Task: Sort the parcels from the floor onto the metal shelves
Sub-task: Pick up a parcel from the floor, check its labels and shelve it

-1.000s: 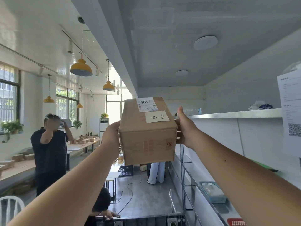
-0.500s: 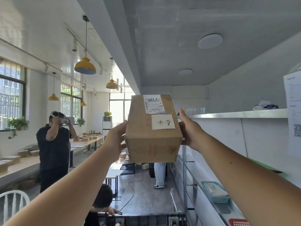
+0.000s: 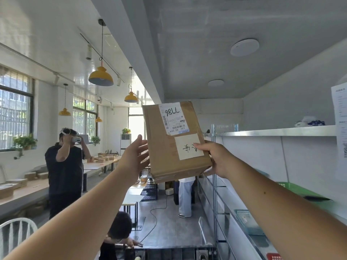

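The cardboard parcel (image 3: 173, 141) had tipped since a second before: then it was held level, end-on, squeezed between both palms; now its labelled face was turned toward the camera and its top leaned away to the left. The grip had changed with it. The right hand (image 3: 216, 159) carried the weight, thumb across the handwritten white slip and fingers curled under the lower right corner. The left hand (image 3: 134, 160) had opened wide, fingers spread, its fingertips only brushing the parcel's left edge — steadying at most, not holding.

That shift reads as a hand-over to one hand, probably so the parcel could be swung right toward the top metal shelf (image 3: 272, 131), whose front lip ran level with the parcel's middle, just beside it. The parcel was up in the air, not yet on any shelf. A one-handed pinch at a corner looked the weak point; a box this bulky could twist out.

On the top shelf sat a blue-and-white bundle (image 3: 309, 122), too far off to identify. Lower down on the shelving, a teal basket (image 3: 247, 222) held something pale and small, a green tray (image 3: 294, 190) showed no contents from this angle, and a red basket (image 3: 275, 257) was cut off by the frame's edge — its inside hidden.
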`<state>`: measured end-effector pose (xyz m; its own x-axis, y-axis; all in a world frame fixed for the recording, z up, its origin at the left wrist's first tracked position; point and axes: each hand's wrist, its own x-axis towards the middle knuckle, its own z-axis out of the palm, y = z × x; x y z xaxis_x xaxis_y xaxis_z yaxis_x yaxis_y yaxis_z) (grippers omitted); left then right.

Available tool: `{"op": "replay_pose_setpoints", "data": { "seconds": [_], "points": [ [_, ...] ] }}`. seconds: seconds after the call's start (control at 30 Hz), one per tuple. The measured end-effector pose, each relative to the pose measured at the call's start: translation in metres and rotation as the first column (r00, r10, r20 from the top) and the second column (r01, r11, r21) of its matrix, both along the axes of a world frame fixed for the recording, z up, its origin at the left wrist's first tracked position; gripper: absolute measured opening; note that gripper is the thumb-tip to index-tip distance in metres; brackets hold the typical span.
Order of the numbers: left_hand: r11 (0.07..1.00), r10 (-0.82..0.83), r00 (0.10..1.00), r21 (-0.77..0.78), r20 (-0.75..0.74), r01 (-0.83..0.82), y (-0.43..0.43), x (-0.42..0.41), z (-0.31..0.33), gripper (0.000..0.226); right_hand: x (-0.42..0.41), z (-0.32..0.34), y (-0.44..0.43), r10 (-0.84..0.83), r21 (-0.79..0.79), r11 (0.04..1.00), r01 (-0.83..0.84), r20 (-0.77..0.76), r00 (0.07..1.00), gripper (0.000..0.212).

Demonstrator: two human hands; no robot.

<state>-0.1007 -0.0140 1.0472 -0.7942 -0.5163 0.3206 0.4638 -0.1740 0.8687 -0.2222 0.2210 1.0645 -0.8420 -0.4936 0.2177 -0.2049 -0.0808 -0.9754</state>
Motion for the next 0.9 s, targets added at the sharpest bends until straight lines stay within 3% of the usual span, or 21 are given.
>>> {"op": "replay_pose_setpoints", "data": {
  "seconds": [0.13,0.23,0.33,0.5,0.67,0.9],
  "points": [
    [0.999,0.007,1.000,-0.040,0.019,-0.006,0.000,-0.002,0.005,0.055,0.001,-0.005,-0.002,0.038,-0.005,0.999,-0.038,-0.015,0.999,0.048],
    [0.991,0.043,0.998,-0.124,0.035,-0.039,-0.005,-0.008,0.011,0.057,-0.003,-0.010,-0.007,0.071,-0.087,0.993,-0.074,-0.037,0.997,0.038],
    [0.969,0.073,0.995,-0.242,0.066,-0.055,-0.011,-0.014,0.020,0.065,-0.008,-0.015,-0.011,0.065,-0.179,0.981,-0.074,-0.057,0.996,0.044],
    [0.893,0.172,0.985,-0.425,0.024,-0.146,-0.009,-0.021,0.030,0.047,-0.021,-0.027,-0.009,0.049,-0.260,0.964,-0.064,-0.062,0.997,0.049],
    [0.824,0.167,0.986,-0.553,0.029,-0.123,0.001,-0.024,0.035,0.070,-0.043,-0.031,0.010,0.034,-0.341,0.938,-0.052,-0.058,0.998,0.039],
    [0.826,0.164,0.986,-0.543,-0.027,-0.152,0.049,-0.036,0.040,0.064,-0.073,-0.027,0.047,0.068,-0.447,0.891,-0.076,-0.034,0.997,0.040]
  ]
}}
